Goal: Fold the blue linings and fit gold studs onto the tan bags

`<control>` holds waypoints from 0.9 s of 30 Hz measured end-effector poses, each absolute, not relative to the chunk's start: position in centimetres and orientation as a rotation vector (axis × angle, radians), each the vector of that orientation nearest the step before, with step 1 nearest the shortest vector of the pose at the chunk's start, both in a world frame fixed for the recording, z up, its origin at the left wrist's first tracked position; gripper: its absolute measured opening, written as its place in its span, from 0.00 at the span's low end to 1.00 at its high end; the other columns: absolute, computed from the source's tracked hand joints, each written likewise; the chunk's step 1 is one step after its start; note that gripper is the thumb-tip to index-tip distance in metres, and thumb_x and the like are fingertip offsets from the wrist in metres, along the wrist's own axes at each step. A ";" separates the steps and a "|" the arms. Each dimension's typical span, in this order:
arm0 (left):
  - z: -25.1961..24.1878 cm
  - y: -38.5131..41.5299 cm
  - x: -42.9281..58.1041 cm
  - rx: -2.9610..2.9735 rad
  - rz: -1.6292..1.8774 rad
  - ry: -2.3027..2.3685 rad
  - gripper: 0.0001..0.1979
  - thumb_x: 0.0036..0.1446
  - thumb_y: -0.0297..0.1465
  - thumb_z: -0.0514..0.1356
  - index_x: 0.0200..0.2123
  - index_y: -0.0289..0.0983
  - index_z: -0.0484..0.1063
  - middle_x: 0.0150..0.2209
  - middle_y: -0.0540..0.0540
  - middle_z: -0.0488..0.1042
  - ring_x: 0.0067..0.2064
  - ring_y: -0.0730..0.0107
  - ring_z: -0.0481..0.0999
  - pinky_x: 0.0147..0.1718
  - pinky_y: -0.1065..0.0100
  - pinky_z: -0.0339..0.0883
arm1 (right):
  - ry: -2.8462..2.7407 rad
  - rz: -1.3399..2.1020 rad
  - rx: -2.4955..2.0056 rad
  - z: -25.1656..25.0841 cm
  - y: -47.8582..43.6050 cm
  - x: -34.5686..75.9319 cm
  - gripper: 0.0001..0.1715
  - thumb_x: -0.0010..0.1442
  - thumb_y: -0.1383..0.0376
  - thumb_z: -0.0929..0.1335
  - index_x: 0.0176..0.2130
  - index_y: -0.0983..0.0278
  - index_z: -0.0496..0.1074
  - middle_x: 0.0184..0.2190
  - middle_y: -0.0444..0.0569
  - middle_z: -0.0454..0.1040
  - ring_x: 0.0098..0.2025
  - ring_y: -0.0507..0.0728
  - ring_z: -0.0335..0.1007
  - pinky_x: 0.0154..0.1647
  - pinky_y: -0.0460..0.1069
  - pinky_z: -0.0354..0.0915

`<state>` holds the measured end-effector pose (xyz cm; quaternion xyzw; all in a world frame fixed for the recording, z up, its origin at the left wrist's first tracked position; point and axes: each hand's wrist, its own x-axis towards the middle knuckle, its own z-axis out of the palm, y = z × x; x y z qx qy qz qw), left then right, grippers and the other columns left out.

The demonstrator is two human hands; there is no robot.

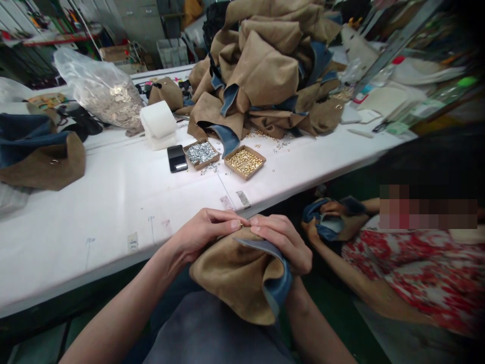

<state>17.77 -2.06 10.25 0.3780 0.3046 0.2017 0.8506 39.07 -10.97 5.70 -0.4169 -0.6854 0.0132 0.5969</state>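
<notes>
Both my hands are closed on a tan fabric bag piece (pixel 235 273) with a blue lining, held over my lap by the table's front edge. My left hand (pixel 206 230) pinches its top edge, thumb and fingers pressed together. A tiny gold-coloured stud shows at my left thumb tip. My right hand (pixel 282 240) grips the same edge, its fingertips almost meeting those of the left. The blue lining curls out below the right hand. On the table beyond are a small box of gold studs (pixel 245 162) and a box of silver studs (pixel 201 153).
A large heap of tan and blue fabric pieces (pixel 265 65) fills the table's back. Left of it are a phone (pixel 177 158), a white block (pixel 158 124) and a plastic bag of small parts (pixel 109 96). At right, a co-worker (pixel 409 268) handles a similar piece (pixel 333 222).
</notes>
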 end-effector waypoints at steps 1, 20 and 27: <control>10.4 -2.1 17.5 0.800 0.427 0.630 0.17 0.60 0.39 0.81 0.48 0.36 0.92 0.47 0.40 0.88 0.44 0.64 0.84 0.47 0.66 0.77 | -1.592 0.035 -0.971 5.9 -11.1 38.8 0.18 0.77 0.70 0.72 0.61 0.57 0.84 0.53 0.54 0.87 0.53 0.66 0.86 0.51 0.63 0.81; 14.3 -3.7 15.3 1.741 0.670 0.607 0.19 0.81 0.42 0.61 0.48 0.42 0.91 0.46 0.43 0.82 0.48 0.64 0.80 0.48 0.62 0.71 | -1.567 0.105 -1.011 7.4 -12.3 37.3 0.17 0.77 0.67 0.72 0.61 0.56 0.84 0.54 0.54 0.86 0.53 0.67 0.84 0.51 0.64 0.81; 14.5 -4.2 14.9 1.890 0.564 0.573 0.19 0.83 0.39 0.58 0.64 0.51 0.86 0.52 0.43 0.82 0.51 0.62 0.81 0.50 0.62 0.72 | -1.532 0.053 -0.974 6.6 -11.9 37.3 0.14 0.78 0.66 0.73 0.59 0.58 0.84 0.52 0.53 0.87 0.51 0.64 0.86 0.51 0.62 0.80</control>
